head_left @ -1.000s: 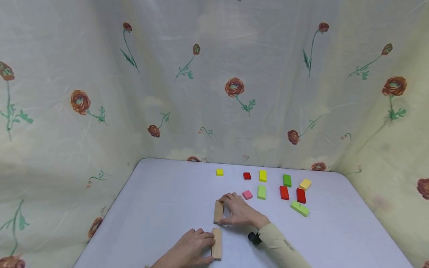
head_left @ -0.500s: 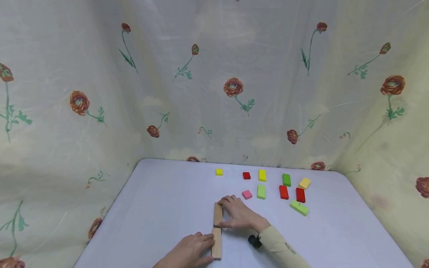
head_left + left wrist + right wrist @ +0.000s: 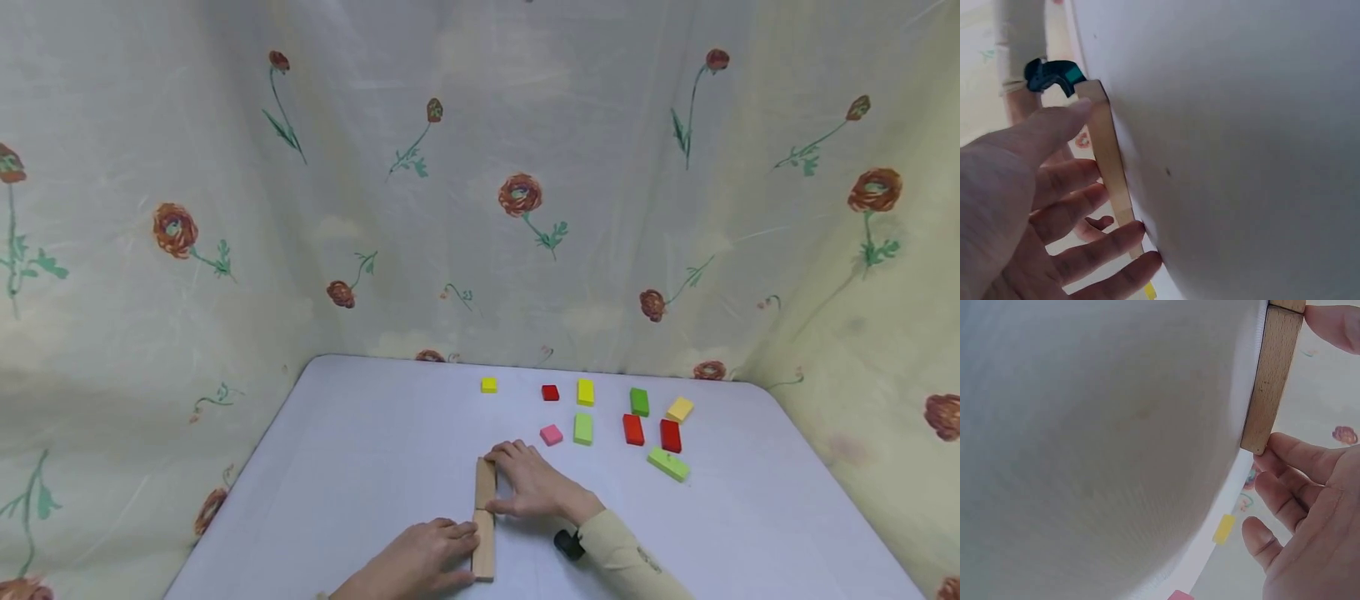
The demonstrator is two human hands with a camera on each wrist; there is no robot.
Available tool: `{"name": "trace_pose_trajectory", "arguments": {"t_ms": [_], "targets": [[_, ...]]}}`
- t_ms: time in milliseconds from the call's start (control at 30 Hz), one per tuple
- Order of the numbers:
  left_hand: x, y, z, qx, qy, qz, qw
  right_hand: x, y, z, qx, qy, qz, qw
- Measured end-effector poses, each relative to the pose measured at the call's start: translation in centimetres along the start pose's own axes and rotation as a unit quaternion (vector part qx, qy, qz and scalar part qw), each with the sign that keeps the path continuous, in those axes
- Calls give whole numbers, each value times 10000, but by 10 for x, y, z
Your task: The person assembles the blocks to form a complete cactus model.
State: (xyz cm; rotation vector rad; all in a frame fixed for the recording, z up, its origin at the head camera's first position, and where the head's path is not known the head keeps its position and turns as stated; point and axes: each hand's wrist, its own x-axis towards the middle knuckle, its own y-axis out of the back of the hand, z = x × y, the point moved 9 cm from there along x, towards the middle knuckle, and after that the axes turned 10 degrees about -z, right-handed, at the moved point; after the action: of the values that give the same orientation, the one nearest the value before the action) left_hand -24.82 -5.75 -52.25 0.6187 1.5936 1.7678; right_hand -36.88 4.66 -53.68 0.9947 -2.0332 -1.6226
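Note:
Two plain wooden blocks lie end to end on the white table, forming one line. My right hand (image 3: 536,487) holds the far block (image 3: 484,485), its index finger at the far end and its thumb near the seam. The near block (image 3: 485,557) has my left hand (image 3: 426,557) at its left side. In the left wrist view, the left thumb (image 3: 1063,122) touches that block's near end, while the other fingers are spread loosely along the side. The right wrist view shows the far block (image 3: 1269,384) meeting the other at a thin seam.
Toward the back right of the table (image 3: 360,433) lie several coloured blocks, among them a pink one (image 3: 551,435), a light green one (image 3: 582,428) and a red one (image 3: 633,430). A yellow block (image 3: 489,385) sits by the back edge. Flowered cloth (image 3: 480,208) surrounds the table.
The right hand has drawn the far block toward the near one, closing the gap between their ends. My left hand has stayed beside the near block.

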Motion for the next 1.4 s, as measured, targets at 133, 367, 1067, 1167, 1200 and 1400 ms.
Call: {"name": "trace_pose_trajectory", "arguments": {"t_ms": [133,367,1067,1167,1200,1400], "targets": [[2,0,0,41,-113,68,9999,-1,-1,-1,37,-21,-12,10000],[3,-4,-4,-229,89,-165,9996,-1,0,-2,-18,12,44,10000],[3,-2,-6,-450,192,-119,9987,-1,1,-5,51,-3,10,10000],[3,-3,-6,-512,217,-165,9983,-1,2,-4,88,-26,-8,10000],[3,-3,-6,-509,211,-164,9983,-1,1,-4,99,-31,-10,9999],[2,1,-3,-258,17,109,9996,-5,10,2,282,-118,329,9990]]}}
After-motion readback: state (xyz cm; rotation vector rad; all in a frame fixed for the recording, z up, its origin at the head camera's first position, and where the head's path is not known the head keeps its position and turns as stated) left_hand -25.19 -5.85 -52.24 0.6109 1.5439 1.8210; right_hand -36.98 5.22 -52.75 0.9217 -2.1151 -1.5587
